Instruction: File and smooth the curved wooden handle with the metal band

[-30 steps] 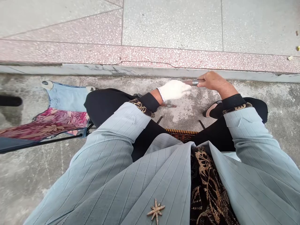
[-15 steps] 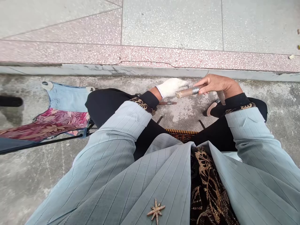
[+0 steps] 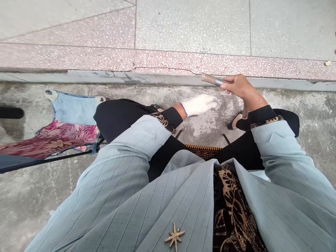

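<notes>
My left hand (image 3: 198, 105), in a white knit glove, is low over the concrete between my knees, with fingers and thumb closed together. At its fingertips is something small and greyish that I cannot make out. My bare right hand (image 3: 238, 85) is closed around a wooden stick (image 3: 208, 79) bound with silver wire, raised above and to the right of the glove. The stick's blunt end points left, apart from the glove. A brownish length (image 3: 245, 110) shows below the right wrist; whether it belongs to the stick is unclear. A reddish-brown piece (image 3: 193, 115) peeks out under the glove.
A raised terrazzo step (image 3: 168, 63) with a cracked edge runs across in front. At left stands a folding chair (image 3: 70, 108) with blue and floral fabric. Woven seat edging (image 3: 202, 151) shows between my legs. A small pale scrap (image 3: 327, 63) lies on the step.
My right hand has lifted the wooden stick up and away from the glove, its end now tilted upward. My left hand has shifted right and slightly down, covering most of the reddish-brown piece.
</notes>
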The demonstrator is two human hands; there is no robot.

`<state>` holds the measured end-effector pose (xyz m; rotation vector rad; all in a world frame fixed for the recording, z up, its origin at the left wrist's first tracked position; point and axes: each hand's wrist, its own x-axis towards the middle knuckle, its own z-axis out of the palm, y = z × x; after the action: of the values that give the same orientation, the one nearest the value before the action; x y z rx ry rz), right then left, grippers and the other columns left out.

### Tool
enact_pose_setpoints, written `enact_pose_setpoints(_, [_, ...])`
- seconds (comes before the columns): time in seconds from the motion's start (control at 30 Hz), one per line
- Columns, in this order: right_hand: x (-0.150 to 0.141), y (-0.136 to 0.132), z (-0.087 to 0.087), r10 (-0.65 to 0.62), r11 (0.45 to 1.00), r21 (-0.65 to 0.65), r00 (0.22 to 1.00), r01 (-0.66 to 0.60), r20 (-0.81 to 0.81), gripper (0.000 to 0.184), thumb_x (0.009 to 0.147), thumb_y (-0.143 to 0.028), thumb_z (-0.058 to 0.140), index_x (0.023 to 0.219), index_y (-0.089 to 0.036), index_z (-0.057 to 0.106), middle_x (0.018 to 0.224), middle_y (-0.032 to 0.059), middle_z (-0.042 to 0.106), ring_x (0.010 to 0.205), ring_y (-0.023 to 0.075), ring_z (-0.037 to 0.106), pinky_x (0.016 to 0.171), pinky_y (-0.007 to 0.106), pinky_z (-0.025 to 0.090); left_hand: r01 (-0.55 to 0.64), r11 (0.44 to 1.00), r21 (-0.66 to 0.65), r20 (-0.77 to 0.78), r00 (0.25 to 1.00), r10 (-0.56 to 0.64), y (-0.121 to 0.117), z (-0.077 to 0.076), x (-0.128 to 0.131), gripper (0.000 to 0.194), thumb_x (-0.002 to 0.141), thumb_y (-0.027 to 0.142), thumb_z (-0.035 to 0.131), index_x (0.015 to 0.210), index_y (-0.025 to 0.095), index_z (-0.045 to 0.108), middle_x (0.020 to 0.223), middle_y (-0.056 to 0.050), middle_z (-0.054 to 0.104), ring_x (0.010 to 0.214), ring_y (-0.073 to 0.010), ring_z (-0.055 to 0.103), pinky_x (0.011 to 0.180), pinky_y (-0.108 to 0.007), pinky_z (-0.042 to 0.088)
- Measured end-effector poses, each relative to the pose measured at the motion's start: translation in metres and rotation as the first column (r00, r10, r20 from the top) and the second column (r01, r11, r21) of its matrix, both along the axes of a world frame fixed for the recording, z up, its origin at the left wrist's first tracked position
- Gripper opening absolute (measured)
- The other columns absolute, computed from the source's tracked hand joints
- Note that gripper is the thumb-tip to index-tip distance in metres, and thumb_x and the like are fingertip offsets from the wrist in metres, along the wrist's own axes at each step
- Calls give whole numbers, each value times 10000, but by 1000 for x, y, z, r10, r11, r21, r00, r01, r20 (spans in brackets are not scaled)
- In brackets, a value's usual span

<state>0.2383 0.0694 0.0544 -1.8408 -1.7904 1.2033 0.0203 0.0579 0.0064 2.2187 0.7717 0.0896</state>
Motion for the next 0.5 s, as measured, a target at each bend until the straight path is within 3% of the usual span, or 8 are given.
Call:
enact_pose_setpoints(0.13, [-1, 4, -5, 142, 985, 46, 934, -165, 327, 332, 873, -339, 721, 1110, -117, 788, 851, 76, 693, 811, 214, 587, 756, 351, 423, 32, 992, 122, -109, 994, -18, 1, 4, 0, 410, 1021, 398, 388, 1075, 172, 726, 986, -70, 742, 880, -201, 655, 747, -292, 413])
enact_pose_setpoints(0.27, [-4, 4, -9, 362, 931, -138, 814, -337, 454, 298, 840, -349, 739, 1076, -186, 821, 816, 58, 698, 774, 209, 589, 702, 336, 388, 77, 953, 293, -285, 958, 10, 2, 22, -5, 385, 1022, 370, 411, 1083, 174, 736, 967, -96, 752, 837, -218, 674, 663, -305, 360])
enact_pose_setpoints(0.37, [-5, 2, -7, 586, 805, -294, 769, -516, 255, 280, 815, -363, 754, 1054, -243, 836, 750, 13, 693, 713, 168, 571, 682, 315, 373, 102, 934, 341, -282, 959, -2, 5, 30, -12, 343, 1008, 335, 449, 1066, 188, 754, 919, -83, 754, 786, -195, 678, 651, -286, 370])
enact_pose_setpoints(0.43, [-4, 1, -1, 653, 726, -329, 755, -604, 54, 313, 792, -404, 773, 1061, -259, 837, 703, -10, 684, 677, 148, 558, 678, 304, 374, 93, 931, 354, -223, 975, -13, 9, 30, -17, 334, 997, 315, 465, 1043, 179, 766, 894, -76, 751, 757, -180, 673, 651, -267, 403])
enact_pose_setpoints(0.5, [0, -1, 8, 604, 743, -280, 789, -608, -113, 383, 757, -455, 797, 1082, -255, 828, 706, -18, 690, 660, 138, 549, 669, 299, 382, 48, 938, 343, -136, 991, -1, 14, 27, -21, 371, 995, 316, 450, 1030, 147, 778, 865, -69, 742, 711, -164, 651, 632, -244, 445])
